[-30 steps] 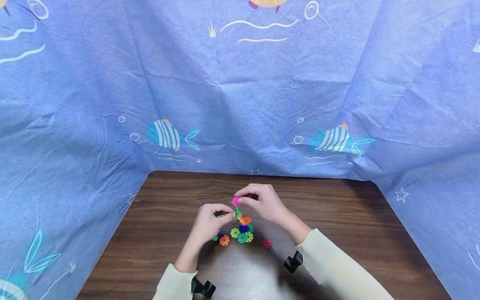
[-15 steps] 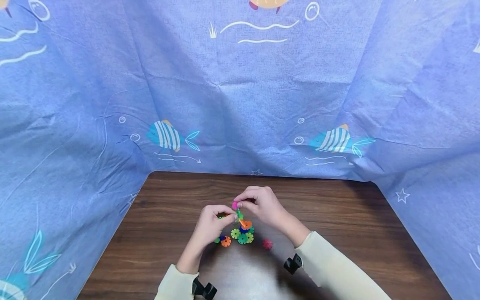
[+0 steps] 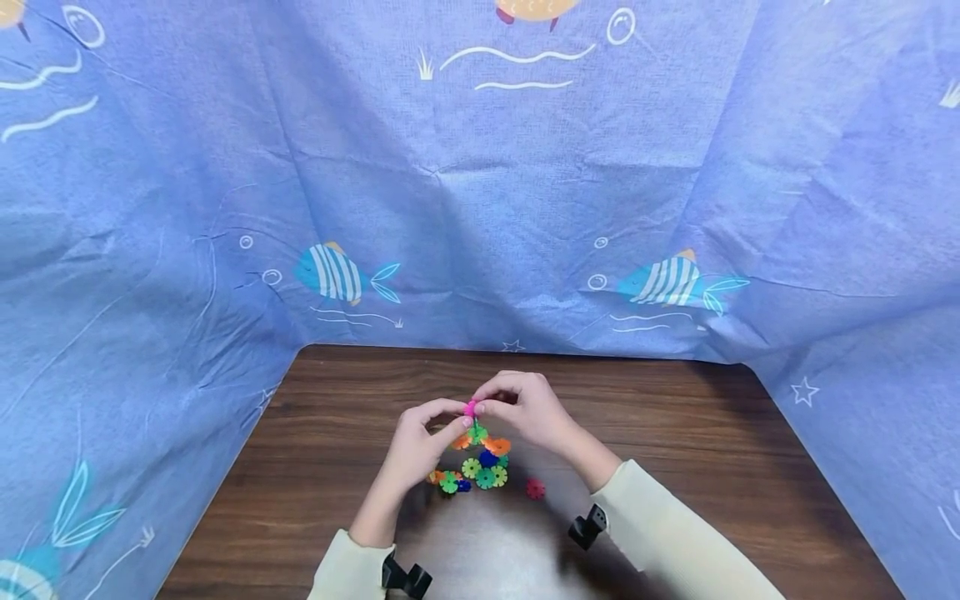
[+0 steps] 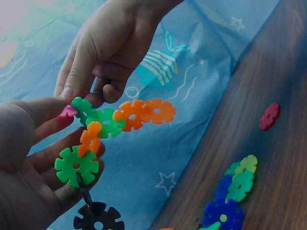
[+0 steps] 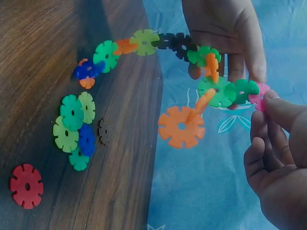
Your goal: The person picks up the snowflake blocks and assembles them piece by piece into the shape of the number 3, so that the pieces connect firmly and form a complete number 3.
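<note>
A pink notched snowflake disc [image 5: 259,97] tops a linked chain of toy discs, joined to a green disc [image 5: 245,91]. My right hand [image 3: 528,408] pinches the pink disc between thumb and fingertips. From the other side, the thumb and index finger of my left hand [image 3: 420,442] pinch at the same pink disc. Below hang a light green disc [image 4: 106,123], orange discs [image 4: 132,115], another green disc [image 4: 76,166] and a black disc [image 4: 98,216]. In the right wrist view, the chain curves down towards a blue disc [image 5: 86,70]. The fingertips partly cover the pink disc.
On the brown wooden table [image 3: 675,467] lies a red disc [image 3: 535,488], apart from the others. Beside the chain is a cluster of green, yellow-green and blue discs [image 5: 72,112]. A blue fish-print cloth [image 3: 480,208] surrounds the table's back and sides.
My left fingers have shifted from the green disc up to the pink one. The chain's lower end has swung slightly right. My right hand has lowered a little with the pink disc.
</note>
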`<state>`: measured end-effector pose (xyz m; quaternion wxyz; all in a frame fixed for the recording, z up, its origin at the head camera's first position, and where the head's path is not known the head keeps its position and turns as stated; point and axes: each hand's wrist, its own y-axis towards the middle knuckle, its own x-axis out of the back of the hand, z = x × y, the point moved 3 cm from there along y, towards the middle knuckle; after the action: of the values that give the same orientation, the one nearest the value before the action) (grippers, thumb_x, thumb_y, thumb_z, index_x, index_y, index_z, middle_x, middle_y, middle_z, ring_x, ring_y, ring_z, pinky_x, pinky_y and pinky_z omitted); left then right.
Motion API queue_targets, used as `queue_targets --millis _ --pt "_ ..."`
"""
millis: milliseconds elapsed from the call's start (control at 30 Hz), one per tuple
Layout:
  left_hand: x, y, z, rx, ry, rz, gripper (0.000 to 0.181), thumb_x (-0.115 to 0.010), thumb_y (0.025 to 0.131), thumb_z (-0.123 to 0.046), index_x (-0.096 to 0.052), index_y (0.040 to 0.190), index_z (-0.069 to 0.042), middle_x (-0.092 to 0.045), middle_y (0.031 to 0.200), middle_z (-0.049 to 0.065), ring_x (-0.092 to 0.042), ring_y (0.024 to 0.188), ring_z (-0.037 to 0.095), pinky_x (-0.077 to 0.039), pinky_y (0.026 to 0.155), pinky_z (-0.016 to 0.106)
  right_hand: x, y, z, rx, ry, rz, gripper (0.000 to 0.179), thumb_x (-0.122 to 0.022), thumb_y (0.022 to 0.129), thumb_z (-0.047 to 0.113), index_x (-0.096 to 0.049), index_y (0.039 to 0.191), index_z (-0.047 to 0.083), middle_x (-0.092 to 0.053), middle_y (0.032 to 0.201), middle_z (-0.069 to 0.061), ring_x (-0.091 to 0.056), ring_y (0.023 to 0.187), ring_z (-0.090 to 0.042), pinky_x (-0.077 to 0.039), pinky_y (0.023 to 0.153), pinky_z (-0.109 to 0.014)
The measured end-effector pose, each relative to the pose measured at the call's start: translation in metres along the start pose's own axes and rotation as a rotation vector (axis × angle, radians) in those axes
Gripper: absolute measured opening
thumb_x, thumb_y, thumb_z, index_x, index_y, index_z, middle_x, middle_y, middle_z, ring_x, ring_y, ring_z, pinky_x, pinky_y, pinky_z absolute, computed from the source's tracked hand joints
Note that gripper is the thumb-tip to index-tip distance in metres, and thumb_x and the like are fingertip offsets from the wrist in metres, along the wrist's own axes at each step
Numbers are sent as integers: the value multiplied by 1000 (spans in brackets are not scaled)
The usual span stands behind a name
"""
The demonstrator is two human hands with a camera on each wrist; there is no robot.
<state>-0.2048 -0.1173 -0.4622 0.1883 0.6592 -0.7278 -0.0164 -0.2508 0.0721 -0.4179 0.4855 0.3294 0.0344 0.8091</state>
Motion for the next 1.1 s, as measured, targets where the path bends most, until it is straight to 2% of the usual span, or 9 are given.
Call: queue_targets --millis 133,267,367,500,733,900,1100 --pt "1 2 1 -30 -47 -10 13 -75 96 -18 -79 104 -9 -78 99 8 -72 91 23 -60 78 28 0 1 -2 -21 -12 7 10 -81 90 20 -81 98 16 -76 91 3 -64 73 -13 -55 64 -28" --pt "5 3 4 -2 -48 -44 13 -76 95 -17 -78 102 -7 -78 97 11 -70 86 20 -58 74 25 7 -6 -12 -76 -14 6 17 -81 90 22 -79 105 15 -76 93 4 -67 76 -11 -57 68 -29" --pt "12 4 7 36 -41 -83 14 -76 95 -18 -79 103 -7 -77 97 12 -66 80 16 -55 68 25 15 -18 -26 -108 -34 22 19 -80 91 23 -78 107 14 -76 94 4 -67 78 -11 -58 70 -30" --pt "23 4 10 66 -62 -132 15 -76 95 -15 -78 105 -4 -77 98 14 -66 78 13 -55 67 26 20 -45 -48 -159 -68 97 18 -79 90 22 -77 106 13 -75 92 5 -67 79 -10 -58 72 -30" --pt "36 5 16 99 -131 -196 18 -76 94 -13 -76 107 0 -76 96 16 -71 77 10 -56 63 25 10 -88 -85 -249 -146 202 15 -82 88 18 -77 99 9 -74 84 8 -65 75 -3 -55 71 -23" --pt "36 6 18 111 -192 -218 18 -75 94 -7 -74 106 6 -77 94 16 -73 79 10 -60 71 25 2 -104 -96 -270 -234 218 18 -87 83 21 -77 95 12 -72 81 11 -63 69 0 -53 67 -21" --pt "35 6 18 127 -224 -239 15 -73 94 -2 -73 105 7 -76 95 19 -74 78 12 -61 73 27 -2 -110 -100 -257 -330 197 20 -90 79 25 -79 92 15 -67 83 9 -60 73 -2 -50 66 -21"
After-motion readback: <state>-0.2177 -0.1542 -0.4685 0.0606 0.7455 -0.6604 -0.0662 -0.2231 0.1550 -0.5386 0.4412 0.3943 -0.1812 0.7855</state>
